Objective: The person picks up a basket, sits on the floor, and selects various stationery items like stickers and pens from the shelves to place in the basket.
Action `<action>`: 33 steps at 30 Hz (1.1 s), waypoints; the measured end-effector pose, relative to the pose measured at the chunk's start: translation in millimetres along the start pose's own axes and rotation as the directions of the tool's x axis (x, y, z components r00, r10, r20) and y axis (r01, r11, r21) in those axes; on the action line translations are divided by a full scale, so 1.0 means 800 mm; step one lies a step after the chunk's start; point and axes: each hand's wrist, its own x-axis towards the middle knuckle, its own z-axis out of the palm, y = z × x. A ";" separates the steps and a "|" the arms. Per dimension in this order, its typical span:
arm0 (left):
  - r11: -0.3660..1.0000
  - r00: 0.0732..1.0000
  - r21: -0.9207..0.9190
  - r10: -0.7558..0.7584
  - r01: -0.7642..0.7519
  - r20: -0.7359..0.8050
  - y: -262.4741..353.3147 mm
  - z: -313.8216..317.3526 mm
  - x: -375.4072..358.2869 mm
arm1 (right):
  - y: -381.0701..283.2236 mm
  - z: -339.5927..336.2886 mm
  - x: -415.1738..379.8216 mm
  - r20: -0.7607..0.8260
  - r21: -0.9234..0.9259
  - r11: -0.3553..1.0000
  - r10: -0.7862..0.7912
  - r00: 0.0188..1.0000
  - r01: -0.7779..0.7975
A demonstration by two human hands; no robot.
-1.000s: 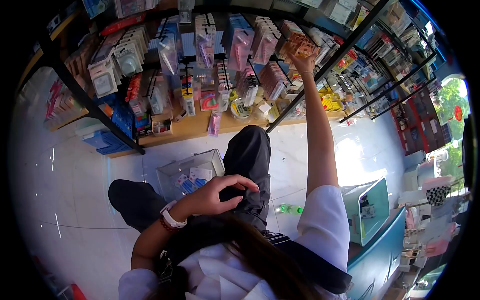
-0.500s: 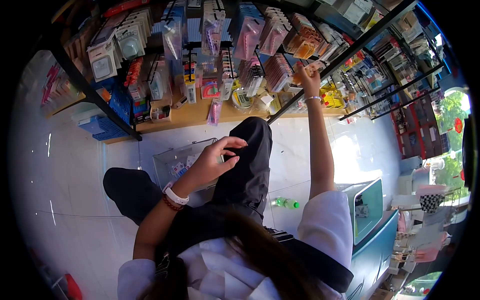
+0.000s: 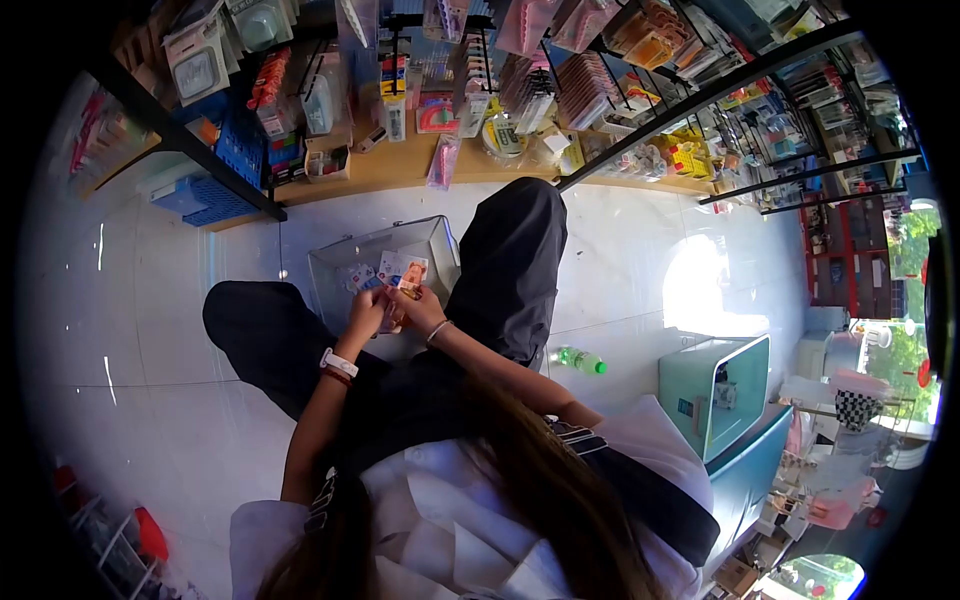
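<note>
A small flat pack, white with an orange figure on it, is held up between my hands over a clear plastic bin. My right hand pinches its lower edge, with some orange showing below the fingers. My left hand is closed at the pack's lower left corner, its fingertips meeting those of the right. Inside the bin, several small white and blue packs lie just beyond my hands. The bin stands on the floor between my knees.
Hanging packs fill the rack ahead, above a wooden shelf. A black rack post slants up to the right. On the floor lies a green-capped bottle. A pale green box stands at right.
My right hand has come down from the rack with the orange pack to the bin. My left hand has lowered and closed beside it. The view has tilted downward.
</note>
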 end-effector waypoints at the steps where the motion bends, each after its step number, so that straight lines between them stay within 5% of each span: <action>1: 0.992 0.997 -0.117 -0.063 0.057 -0.045 -0.012 -0.003 -0.003 | 0.001 0.006 0.010 0.021 0.033 0.996 0.088 0.996 -0.089; 4: 0.966 0.995 -0.239 -0.096 0.103 0.038 -0.052 -0.015 -0.004 | -0.011 0.007 0.029 0.094 0.143 0.950 0.267 0.959 -0.278; 6: 0.959 0.997 -0.273 -0.065 0.076 0.049 -0.007 -0.013 -0.025 | -0.028 0.009 0.033 0.176 0.252 0.901 0.317 0.932 -0.354; 11: 0.997 0.997 -0.068 0.047 -0.043 0.054 -0.013 -0.022 -0.028 | -0.032 -0.004 0.043 0.270 0.031 0.911 0.389 0.881 -0.412; 12: 0.997 0.998 -0.066 0.043 -0.040 0.047 -0.017 -0.022 -0.026 | -0.027 -0.004 0.044 0.162 0.019 0.907 0.412 0.896 -0.421; 14: 0.934 0.973 -0.279 -0.230 0.222 0.002 -0.021 -0.018 -0.021 | -0.029 -0.011 0.042 0.111 0.009 0.911 0.409 0.906 -0.412; 18: 0.725 0.905 -0.559 -0.405 0.402 0.126 -0.119 -0.012 0.026 | -0.083 -0.038 -0.007 0.143 0.217 0.941 0.232 0.962 -0.259; 21: 0.621 0.825 -0.566 -0.519 0.543 0.222 -0.171 -0.007 0.051 | -0.056 -0.075 0.006 0.020 0.143 0.970 0.195 0.981 -0.196; 22: 0.468 0.758 -0.676 -0.617 0.570 0.212 -0.149 -0.003 0.048 | -0.057 -0.088 0.000 0.059 0.152 0.973 0.168 0.984 -0.176; 23: 0.463 0.754 -0.683 -0.626 0.566 0.201 -0.156 0.001 0.048 | -0.063 -0.098 -0.004 0.100 0.165 0.975 0.136 0.986 -0.151; 27: 0.568 0.766 -0.622 -0.638 0.539 0.080 -0.196 0.014 0.060 | -0.065 -0.115 -0.019 0.164 0.127 0.990 0.035 0.986 -0.056; 29: 0.852 0.866 -0.154 -0.494 0.500 0.074 -0.209 0.015 0.059 | -0.075 -0.104 -0.024 0.266 -0.029 0.994 -0.093 0.960 0.105; 30: 0.889 0.886 0.066 -0.457 0.453 0.074 -0.286 0.025 0.082 | -0.084 -0.097 -0.028 0.372 -0.160 0.948 -0.199 0.907 0.274; 31: 0.885 0.884 0.066 -0.464 0.460 0.061 -0.260 0.020 0.072 | -0.099 -0.078 -0.038 0.522 -0.128 0.929 -0.235 0.820 0.348; 33: 0.868 0.896 0.258 -0.361 0.425 -0.260 -0.178 0.020 0.052 | -0.136 -0.024 -0.077 0.749 -0.037 0.907 -0.252 0.613 0.419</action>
